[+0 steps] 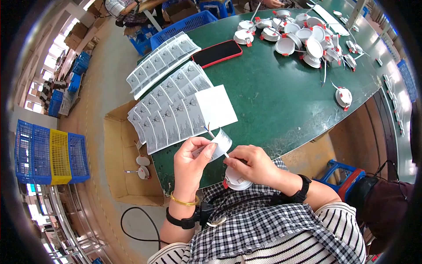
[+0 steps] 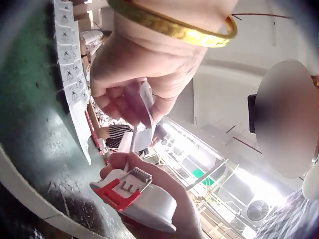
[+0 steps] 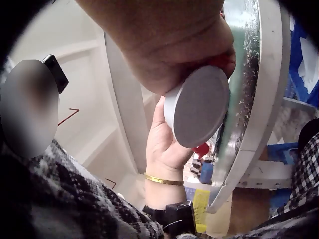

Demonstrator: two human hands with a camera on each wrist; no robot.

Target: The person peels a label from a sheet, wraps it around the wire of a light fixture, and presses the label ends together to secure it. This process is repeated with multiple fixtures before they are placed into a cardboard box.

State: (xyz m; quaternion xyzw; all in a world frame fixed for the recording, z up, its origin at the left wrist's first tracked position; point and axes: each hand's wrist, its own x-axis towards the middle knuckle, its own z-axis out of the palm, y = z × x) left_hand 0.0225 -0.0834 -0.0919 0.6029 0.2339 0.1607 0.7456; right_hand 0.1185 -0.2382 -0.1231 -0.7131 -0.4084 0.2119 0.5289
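My left hand point(image 1: 189, 163) pinches a curled grey-and-white label point(image 1: 223, 141) between thumb and fingers, with the label lying against a white cable. Bare wire ends point(image 1: 207, 128) stick out beyond it. Close by on the right, my right hand point(image 1: 258, 166) pinches the cable by a round white lamp point(image 1: 237, 179), which hangs below the fingers. The left wrist view shows the lamp's red clip point(image 2: 117, 195) and metal spring point(image 2: 141, 174), with the label point(image 2: 145, 135) above. In the right wrist view the lamp's flat face point(image 3: 202, 107) hides most of my right fingers.
Label sheets point(image 1: 169, 112) and a red-edged phone point(image 1: 217, 53) lie on the green table point(image 1: 272, 110). Many white lamps point(image 1: 303, 35) are heaped at the back right; a single lamp point(image 1: 343, 97) lies near the right edge. A cardboard box point(image 1: 121, 176) holding lamp parts stands at the left.
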